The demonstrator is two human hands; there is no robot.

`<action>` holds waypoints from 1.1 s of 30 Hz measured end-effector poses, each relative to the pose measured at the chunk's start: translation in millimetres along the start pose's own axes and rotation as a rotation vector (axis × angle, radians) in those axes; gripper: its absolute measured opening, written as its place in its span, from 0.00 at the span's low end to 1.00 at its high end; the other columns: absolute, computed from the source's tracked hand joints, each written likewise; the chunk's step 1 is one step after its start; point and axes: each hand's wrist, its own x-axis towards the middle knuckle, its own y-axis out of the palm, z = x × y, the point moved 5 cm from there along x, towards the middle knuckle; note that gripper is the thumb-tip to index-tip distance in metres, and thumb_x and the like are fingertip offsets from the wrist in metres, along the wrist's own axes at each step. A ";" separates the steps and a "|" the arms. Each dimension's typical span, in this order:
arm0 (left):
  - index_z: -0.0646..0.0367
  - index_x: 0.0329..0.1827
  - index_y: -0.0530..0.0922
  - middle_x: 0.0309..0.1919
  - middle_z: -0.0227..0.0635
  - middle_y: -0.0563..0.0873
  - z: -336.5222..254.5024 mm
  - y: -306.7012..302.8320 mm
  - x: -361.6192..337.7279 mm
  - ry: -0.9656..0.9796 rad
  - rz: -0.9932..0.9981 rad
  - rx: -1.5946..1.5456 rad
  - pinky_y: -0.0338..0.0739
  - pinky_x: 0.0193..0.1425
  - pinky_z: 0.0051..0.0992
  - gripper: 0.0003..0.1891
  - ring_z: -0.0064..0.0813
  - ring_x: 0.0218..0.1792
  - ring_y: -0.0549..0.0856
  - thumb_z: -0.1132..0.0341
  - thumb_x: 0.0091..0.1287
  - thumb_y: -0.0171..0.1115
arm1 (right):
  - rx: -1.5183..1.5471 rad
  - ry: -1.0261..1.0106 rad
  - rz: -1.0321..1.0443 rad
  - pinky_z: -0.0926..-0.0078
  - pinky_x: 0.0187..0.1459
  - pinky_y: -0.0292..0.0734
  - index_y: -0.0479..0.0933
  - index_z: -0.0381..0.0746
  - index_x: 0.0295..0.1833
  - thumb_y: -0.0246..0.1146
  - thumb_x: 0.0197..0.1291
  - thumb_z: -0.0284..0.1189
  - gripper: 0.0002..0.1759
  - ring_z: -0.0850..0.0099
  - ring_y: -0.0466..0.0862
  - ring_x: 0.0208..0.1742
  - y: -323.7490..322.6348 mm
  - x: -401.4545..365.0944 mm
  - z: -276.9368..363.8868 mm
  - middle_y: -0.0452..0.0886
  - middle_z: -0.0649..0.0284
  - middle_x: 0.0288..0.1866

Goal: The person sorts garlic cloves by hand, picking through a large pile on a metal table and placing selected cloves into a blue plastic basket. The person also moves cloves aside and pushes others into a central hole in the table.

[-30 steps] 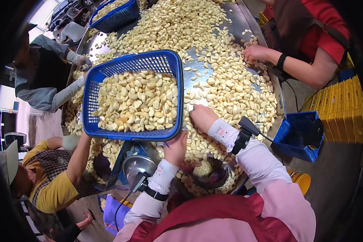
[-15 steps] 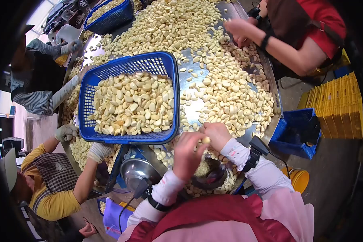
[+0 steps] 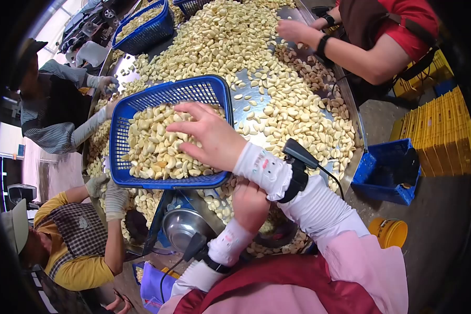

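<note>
My right hand [image 3: 214, 135] reaches across over the blue plastic basket [image 3: 193, 182], its fingers spread above the peeled garlic cloves [image 3: 159, 140] inside. I see no clove between those fingers. Below my right wrist is my left hand [image 3: 250, 205], its fingers curled and partly covered by the white sleeve; what they hold, if anything, is hidden. Near it, loose cloves [image 3: 217, 203] lie at the edge of the metal table [image 3: 244, 111]. A dark round opening or container [image 3: 277, 235] shows partly under my forearms, with cloves around it.
A steel bowl [image 3: 185, 230] stands left of my left hand. More cloves [image 3: 298, 112] cover the table. Co-workers' gloved hands [image 3: 116, 200] are at the left; a bare-handed co-worker [image 3: 371, 49] works at the far right. A blue crate [image 3: 386, 170] and yellow bucket [image 3: 388, 233] stand right.
My right hand has moved up and left from the table edge to over the basket, and its fingers have spread. My left hand has dropped slightly and now lies beneath my right wrist.
</note>
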 end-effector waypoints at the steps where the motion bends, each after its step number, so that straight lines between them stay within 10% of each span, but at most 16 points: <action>1: 0.60 0.39 0.83 0.36 0.41 0.84 10.2 16.5 2.6 -0.037 0.019 -0.095 0.77 0.44 0.39 0.10 0.45 0.41 0.83 0.70 0.54 0.64 | -0.002 0.002 0.002 0.75 0.41 0.78 0.82 0.40 0.49 0.66 0.56 0.22 0.14 0.68 0.82 0.41 -7.1 -1.9 3.2 0.79 0.60 0.48; 9: 0.60 0.35 0.81 0.36 0.40 0.80 30.3 31.0 12.0 -0.069 0.413 0.188 0.75 0.52 0.37 0.08 0.42 0.48 0.79 0.71 0.53 0.61 | 0.035 0.862 0.107 0.71 0.35 0.78 0.84 0.37 0.41 0.61 0.56 0.19 0.09 0.65 0.83 0.34 -99.3 -156.5 -26.8 0.78 0.59 0.36; 13: 0.60 0.42 0.82 0.42 0.40 0.84 -13.2 -98.1 43.9 0.184 -0.228 0.063 0.77 0.44 0.34 0.10 0.40 0.43 0.83 0.74 0.57 0.71 | -0.067 0.766 0.356 0.64 0.38 0.80 0.84 0.39 0.37 0.64 0.57 0.25 0.04 0.59 0.83 0.34 -70.4 -202.2 -13.2 0.80 0.58 0.37; 16: 0.62 0.45 0.82 0.36 0.39 0.86 -7.4 -143.9 81.8 0.031 -0.503 0.696 0.77 0.36 0.30 0.12 0.37 0.35 0.84 0.73 0.59 0.71 | -0.149 0.722 0.419 0.62 0.40 0.80 0.83 0.39 0.35 0.66 0.56 0.28 0.05 0.57 0.83 0.36 -24.8 -197.5 -11.8 0.80 0.57 0.36; 20: 0.59 0.37 0.84 0.29 0.38 0.83 -9.5 -92.3 30.4 -0.003 -0.089 -0.032 0.77 0.31 0.35 0.06 0.42 0.25 0.82 0.73 0.59 0.71 | -0.093 0.824 0.534 0.58 0.41 0.79 0.83 0.39 0.38 0.67 0.55 0.28 0.06 0.53 0.83 0.37 9.8 -207.2 -39.2 0.81 0.54 0.33; 23: 0.60 0.40 0.83 0.31 0.46 0.83 32.5 -15.8 -36.3 -0.369 0.383 0.097 0.78 0.37 0.43 0.08 0.51 0.33 0.84 0.68 0.60 0.68 | 0.039 0.910 0.547 0.54 0.41 0.78 0.81 0.38 0.41 0.65 0.54 0.25 0.08 0.49 0.82 0.36 6.3 -215.9 -45.2 0.81 0.51 0.31; 33: 0.58 0.40 0.84 0.36 0.48 0.82 71.0 45.8 -48.2 -0.545 0.374 0.149 0.78 0.41 0.45 0.08 0.52 0.38 0.84 0.65 0.62 0.66 | 0.122 0.763 0.421 0.54 0.40 0.77 0.79 0.37 0.37 0.61 0.55 0.23 0.04 0.49 0.82 0.35 -0.1 -212.6 -45.2 0.80 0.51 0.29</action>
